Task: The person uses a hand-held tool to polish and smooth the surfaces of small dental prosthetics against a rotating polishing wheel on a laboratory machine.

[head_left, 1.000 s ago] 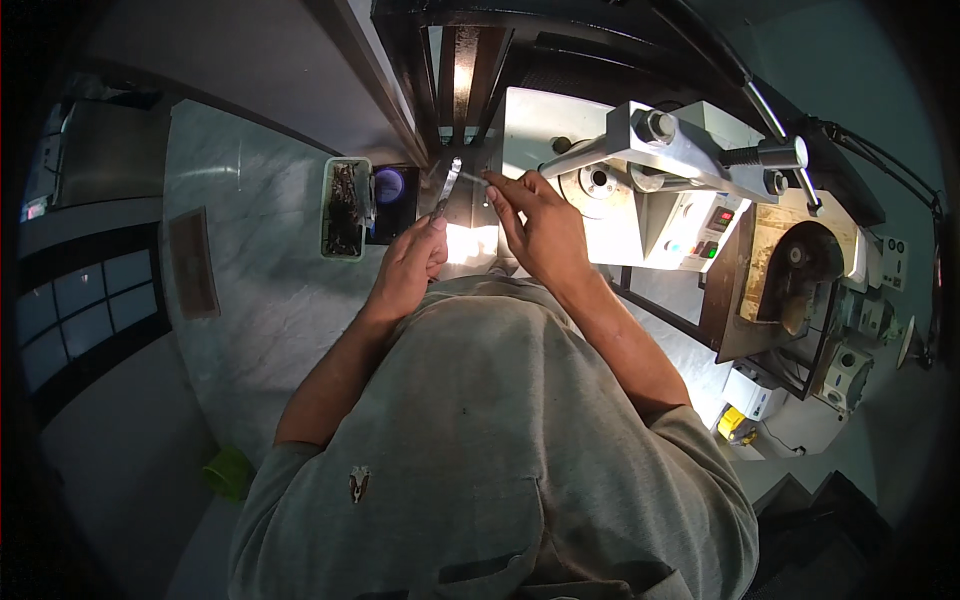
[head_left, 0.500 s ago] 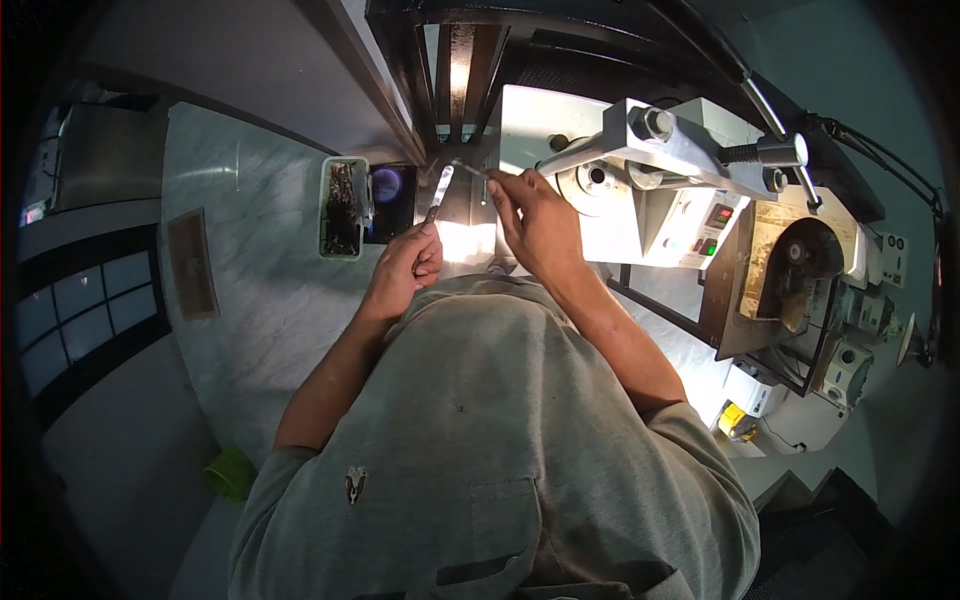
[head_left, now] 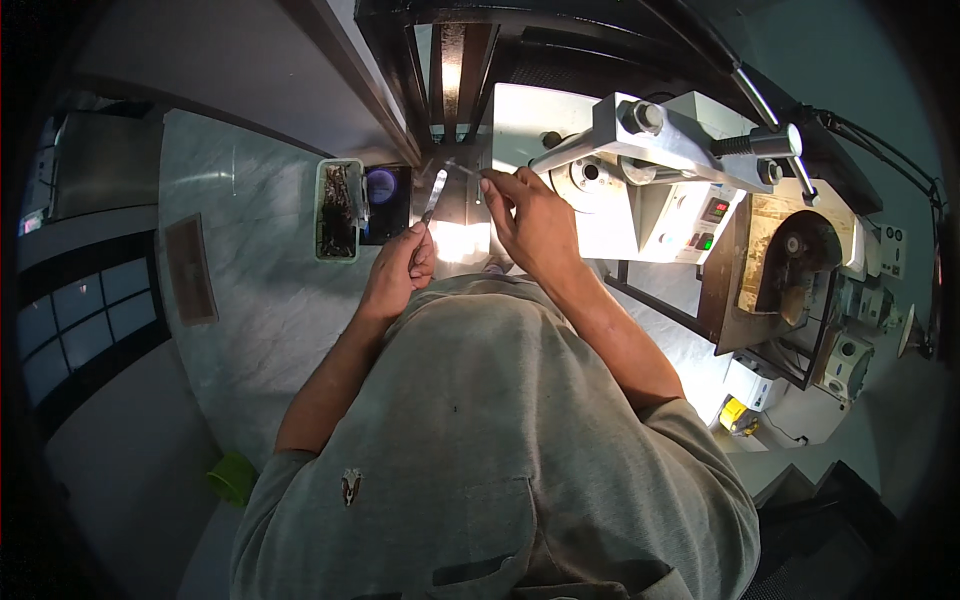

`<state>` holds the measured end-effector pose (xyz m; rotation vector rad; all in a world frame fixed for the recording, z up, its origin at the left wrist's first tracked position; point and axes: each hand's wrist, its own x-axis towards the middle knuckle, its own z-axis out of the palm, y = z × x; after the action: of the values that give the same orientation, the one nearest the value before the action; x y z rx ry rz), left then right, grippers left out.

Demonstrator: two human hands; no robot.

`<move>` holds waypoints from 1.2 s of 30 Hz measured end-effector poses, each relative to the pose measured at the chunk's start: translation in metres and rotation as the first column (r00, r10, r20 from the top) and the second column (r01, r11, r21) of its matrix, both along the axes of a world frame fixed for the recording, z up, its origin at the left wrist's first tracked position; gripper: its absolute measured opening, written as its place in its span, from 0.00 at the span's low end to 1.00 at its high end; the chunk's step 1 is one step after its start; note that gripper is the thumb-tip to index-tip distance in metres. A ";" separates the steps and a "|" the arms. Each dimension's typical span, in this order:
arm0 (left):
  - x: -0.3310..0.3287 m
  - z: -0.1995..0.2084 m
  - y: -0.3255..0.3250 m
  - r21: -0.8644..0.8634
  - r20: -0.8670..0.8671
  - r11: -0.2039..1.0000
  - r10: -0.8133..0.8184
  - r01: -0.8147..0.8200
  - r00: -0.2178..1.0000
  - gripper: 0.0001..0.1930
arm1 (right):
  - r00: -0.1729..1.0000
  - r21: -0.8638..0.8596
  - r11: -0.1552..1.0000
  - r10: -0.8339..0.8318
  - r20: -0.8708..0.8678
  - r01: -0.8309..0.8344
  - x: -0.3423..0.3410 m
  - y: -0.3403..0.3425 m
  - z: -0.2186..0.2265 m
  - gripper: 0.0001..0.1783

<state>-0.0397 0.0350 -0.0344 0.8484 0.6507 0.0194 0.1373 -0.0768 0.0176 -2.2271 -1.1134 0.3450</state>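
the left grip (head_left: 397, 268) pinches a shiny flat tool (head_left: 436, 192) low down, likely so its tip pokes out free. beyond the right grip (head_left: 538, 222), a pinched thin stick (head_left: 466, 171) reaches near that tip.

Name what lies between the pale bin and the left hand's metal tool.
In the head view, a dark rectangular object with a round purple patch lies between bin and tool.

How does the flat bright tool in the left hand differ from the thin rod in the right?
The flat bright tool looks wider and shinier than the thin rod. The flat bright tool points mostly away from the body; the thin rod slants leftward from the right hand. Both are slender and hand-held.
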 end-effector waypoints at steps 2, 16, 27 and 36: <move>0.001 0.001 0.001 0.008 -0.005 1.000 -0.006 0.006 1.000 0.21 | 1.000 -0.003 1.000 0.018 0.012 -0.018 -0.002 0.000 -0.004 0.12; 0.005 0.007 -0.010 0.626 -0.066 0.780 0.053 0.000 0.996 0.14 | 0.995 0.011 0.999 0.040 0.089 -0.041 -0.003 -0.010 -0.012 0.12; 0.003 0.003 -0.011 0.356 -0.053 0.935 0.036 -0.014 0.998 0.14 | 0.997 0.008 0.999 0.049 0.053 -0.050 -0.009 -0.014 -0.018 0.10; 0.001 -0.001 -0.015 0.630 -0.067 0.777 0.060 -0.004 0.996 0.12 | 0.995 0.010 0.999 0.039 0.093 -0.040 -0.010 -0.011 -0.015 0.12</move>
<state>-0.0391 0.0198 -0.0349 1.4988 0.7500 0.2485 0.1275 -0.0876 0.0024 -2.2328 -1.2062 0.2534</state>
